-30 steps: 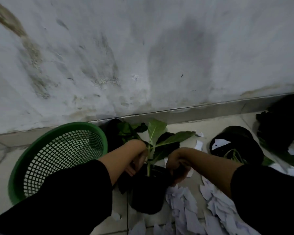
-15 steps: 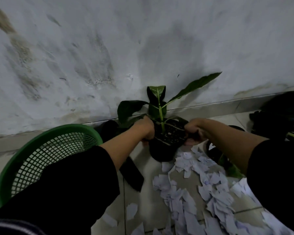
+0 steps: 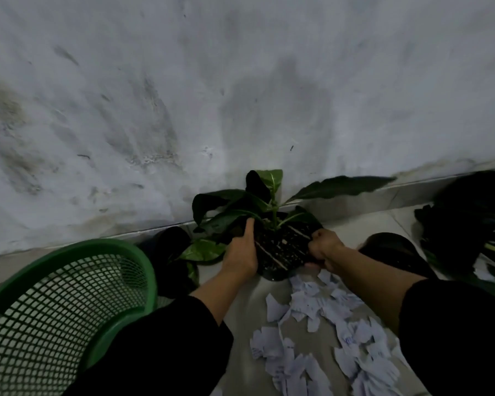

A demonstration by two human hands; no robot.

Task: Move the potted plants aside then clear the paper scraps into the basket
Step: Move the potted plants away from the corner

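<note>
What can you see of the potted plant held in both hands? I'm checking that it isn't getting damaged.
The small green-leaved plant in a black plastic pot stands roughly upright close to the base of the grey wall. Several broad leaves spread out, one long leaf reaching right. Dark soil fills the pot, crossed by two pale thin lines. The left hand holds its left rim, the right hand grips its right rim. Whether the pot's bottom rests on the floor can't be told. No damage shows.

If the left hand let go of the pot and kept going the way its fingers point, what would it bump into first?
Probably the plant's own leaves: the left hand points up and away along the pot, toward the wall. The leaves sit right past its fingertips, with the wall behind them. Depth is hard to judge here.
</note>
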